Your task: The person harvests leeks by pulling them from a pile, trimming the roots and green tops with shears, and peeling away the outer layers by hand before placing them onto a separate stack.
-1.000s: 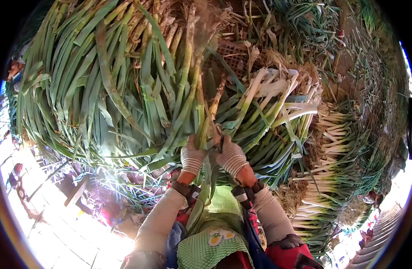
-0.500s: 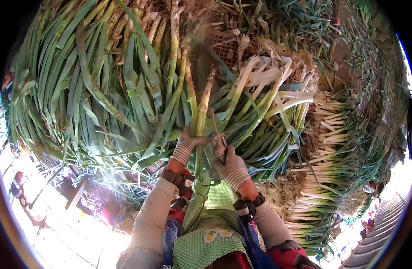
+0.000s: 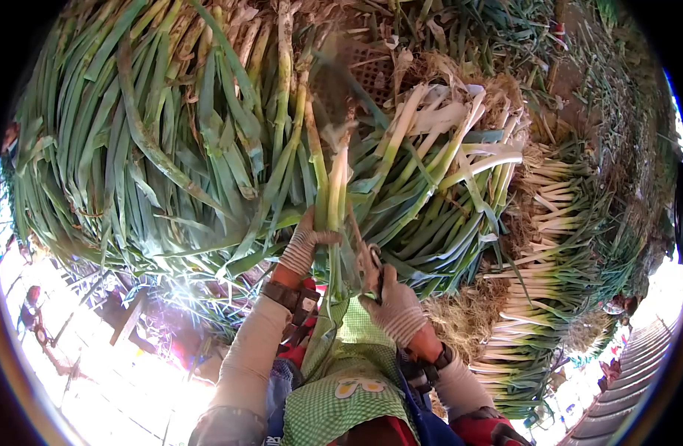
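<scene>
My left hand point(image 3: 306, 249), in a striped knit glove, is closed round the green part of a couple of large green onions point(image 3: 336, 182) held upright in front of me. One stalk shows a bare pale shank, with blurred loose skin near its top. In my right hand point(image 3: 397, 308), also gloved, is a tool with a long thin nozzle, apparently an air blow gun point(image 3: 369, 266). Its tip lies close beside the held stalks, just right of my left hand. The grip is partly hidden by my fingers.
Unpeeled green onions point(image 3: 126, 149) form a big heap at left. Pale-shanked onions point(image 3: 430, 141) lie at right of centre, by a brown perforated crate point(image 3: 371, 74). Beyond them runs a long row of white-stemmed onions point(image 3: 534, 282). A green checked apron point(image 3: 341, 401) covers my lap.
My right hand has moved down and slightly right with the blow gun. The brown outer skin of one held stalk has come loose, baring a pale shank. My left hand stays nearly in place.
</scene>
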`<state>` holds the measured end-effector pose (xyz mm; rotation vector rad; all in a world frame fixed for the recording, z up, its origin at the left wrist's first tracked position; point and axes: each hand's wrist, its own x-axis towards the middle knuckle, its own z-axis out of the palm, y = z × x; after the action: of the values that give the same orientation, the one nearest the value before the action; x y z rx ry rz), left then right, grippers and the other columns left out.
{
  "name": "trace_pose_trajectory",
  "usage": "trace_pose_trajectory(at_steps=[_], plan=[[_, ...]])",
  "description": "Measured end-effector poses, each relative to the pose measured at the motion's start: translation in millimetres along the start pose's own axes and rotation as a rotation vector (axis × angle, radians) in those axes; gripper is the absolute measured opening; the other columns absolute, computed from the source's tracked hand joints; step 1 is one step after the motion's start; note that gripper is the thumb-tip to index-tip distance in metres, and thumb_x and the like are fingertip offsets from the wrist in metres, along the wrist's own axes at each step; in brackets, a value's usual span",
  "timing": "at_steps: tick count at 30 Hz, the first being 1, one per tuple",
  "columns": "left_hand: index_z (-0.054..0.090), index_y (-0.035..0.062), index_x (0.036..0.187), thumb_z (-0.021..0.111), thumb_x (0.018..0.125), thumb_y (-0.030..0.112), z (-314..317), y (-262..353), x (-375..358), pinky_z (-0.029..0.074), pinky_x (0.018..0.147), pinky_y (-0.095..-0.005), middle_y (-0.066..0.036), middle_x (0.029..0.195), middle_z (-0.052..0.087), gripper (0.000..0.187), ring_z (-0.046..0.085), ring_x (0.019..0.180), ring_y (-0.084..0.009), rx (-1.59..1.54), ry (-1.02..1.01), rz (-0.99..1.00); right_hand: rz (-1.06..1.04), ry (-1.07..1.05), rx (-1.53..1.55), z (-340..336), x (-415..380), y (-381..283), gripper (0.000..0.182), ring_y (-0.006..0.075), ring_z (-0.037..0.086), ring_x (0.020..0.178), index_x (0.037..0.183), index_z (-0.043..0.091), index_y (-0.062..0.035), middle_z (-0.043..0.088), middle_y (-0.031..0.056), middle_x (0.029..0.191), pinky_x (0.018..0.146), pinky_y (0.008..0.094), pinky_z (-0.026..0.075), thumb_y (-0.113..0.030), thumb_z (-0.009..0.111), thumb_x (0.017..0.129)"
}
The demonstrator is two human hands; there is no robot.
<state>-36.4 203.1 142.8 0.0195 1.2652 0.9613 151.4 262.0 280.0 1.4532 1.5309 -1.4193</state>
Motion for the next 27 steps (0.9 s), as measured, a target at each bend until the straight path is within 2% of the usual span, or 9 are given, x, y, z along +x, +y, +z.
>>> trace_pose_trajectory(at_steps=[7, 8, 12, 15, 16, 19, 22, 26, 27], plan=[[0.045, 0.0020, 0.128, 0.081, 0.058, 0.012, 10.2, 10.6, 4.6, 0.043, 0.088, -0.0307, -0.006, 0.105, 0.059, 0.080, 0.055, 0.097, -0.0194, -0.089, 0.042, -0.041, -0.042, 0.088, -0.055, -15.1, 78.8, -10.6, 0.050, 0.0455, 0.061, 0.077, 0.106, 0.037, 0.0032, 0.061, 0.0284, 0.078, 0.069, 0.0503, 0.049, -0.027, 0.064, 0.076], [0.045, 0.0021, 0.127, 0.082, 0.058, 0.012, 10.3, 12.0, 4.0, 0.044, 0.087, -0.0304, -0.005, 0.104, 0.060, 0.079, 0.055, 0.096, -0.0192, -0.072, 0.064, -0.067, -0.077, 0.126, -0.019, -15.3, 94.3, -8.7, 0.049, 0.0473, 0.060, 0.078, 0.104, 0.038, 0.0041, 0.061, 0.0288, 0.079, 0.067, 0.0487, 0.048, -0.029, 0.063, 0.078], [0.047, 0.0017, 0.125, 0.083, 0.057, 0.007, 4.9, 4.9, 10.7, 0.046, 0.083, -0.0302, -0.005, 0.101, 0.061, 0.077, 0.057, 0.092, -0.0183, -0.049, 0.080, -0.104, -0.037, 0.175, -0.055, -37.5, 139.1, -26.5, 0.050, 0.0450, 0.061, 0.085, 0.106, 0.041, 0.0071, 0.061, 0.0298, 0.085, 0.071, 0.0453, 0.050, -0.029, 0.062, 0.079], [0.047, 0.0014, 0.125, 0.085, 0.055, 0.004, -1.4, -5.4, 16.4, 0.048, 0.081, -0.0297, -0.004, 0.100, 0.062, 0.080, 0.058, 0.089, -0.0182, 0.021, 0.086, -0.075, 0.023, 0.221, 0.032, -38.7, 155.7, -15.8, 0.050, 0.0438, 0.061, 0.085, 0.107, 0.042, 0.0067, 0.062, 0.0294, 0.086, 0.071, 0.0443, 0.051, -0.030, 0.063, 0.079], [0.046, 0.0012, 0.125, 0.087, 0.052, 0.002, -1.5, -8.7, 20.6, 0.049, 0.081, -0.0296, -0.004, 0.099, 0.062, 0.084, 0.058, 0.089, -0.0178, 0.049, 0.128, -0.078, -0.043, 0.214, 0.053, -36.7, 141.8, -12.2, 0.052, 0.0432, 0.062, 0.084, 0.107, 0.041, 0.0068, 0.062, 0.0296, 0.085, 0.072, 0.0440, 0.051, -0.031, 0.064, 0.079], [0.045, 0.0015, 0.124, 0.088, 0.050, 0.001, 0.8, -10.4, 21.9, 0.050, 0.081, -0.0296, -0.004, 0.101, 0.062, 0.086, 0.058, 0.091, -0.0167, 0.081, 0.146, -0.072, 0.023, 0.031, -0.003, -31.0, 94.5, -21.3, 0.054, 0.0430, 0.062, 0.085, 0.107, 0.041, 0.0074, 0.062, 0.0295, 0.085, 0.073, 0.0450, 0.051, -0.033, 0.064, 0.079], [0.048, 0.0025, 0.116, 0.088, 0.051, 0.004, -9.8, -33.2, 34.2, 0.052, 0.072, -0.0309, -0.003, 0.096, 0.062, 0.076, 0.060, 0.084, -0.0160, 0.172, 0.132, 0.062, 0.026, 0.025, -0.041, -28.4, 93.9, -23.1, 0.055, 0.0427, 0.062, 0.086, 0.106, 0.041, 0.0078, 0.062, 0.0298, 0.086, 0.075, 0.0457, 0.050, -0.033, 0.064, 0.078], [0.043, 0.0016, 0.121, 0.088, 0.048, -0.001, -10.1, -41.4, 38.8, 0.056, 0.071, -0.0333, -0.006, 0.097, 0.063, 0.085, 0.062, 0.083, -0.0180, 0.099, 0.144, 0.042, -0.030, 0.167, 0.010, -36.0, 160.4, -21.2, 0.058, 0.0421, 0.062, 0.088, 0.112, 0.041, 0.0094, 0.062, 0.0306, 0.089, 0.077, 0.0448, 0.050, -0.031, 0.064, 0.077], [0.043, 0.0009, 0.122, 0.089, 0.047, 0.001, -11.6, -42.7, 39.0, 0.054, 0.076, -0.0321, -0.006, 0.100, 0.063, 0.089, 0.061, 0.087, -0.0176, 0.118, 0.160, 0.005, -0.014, 0.173, 0.018, -42.0, 180.9, -22.4, 0.058, 0.0420, 0.062, 0.089, 0.113, 0.041, 0.0099, 0.062, 0.0308, 0.090, 0.077, 0.0444, 0.050, -0.030, 0.063, 0.077]])
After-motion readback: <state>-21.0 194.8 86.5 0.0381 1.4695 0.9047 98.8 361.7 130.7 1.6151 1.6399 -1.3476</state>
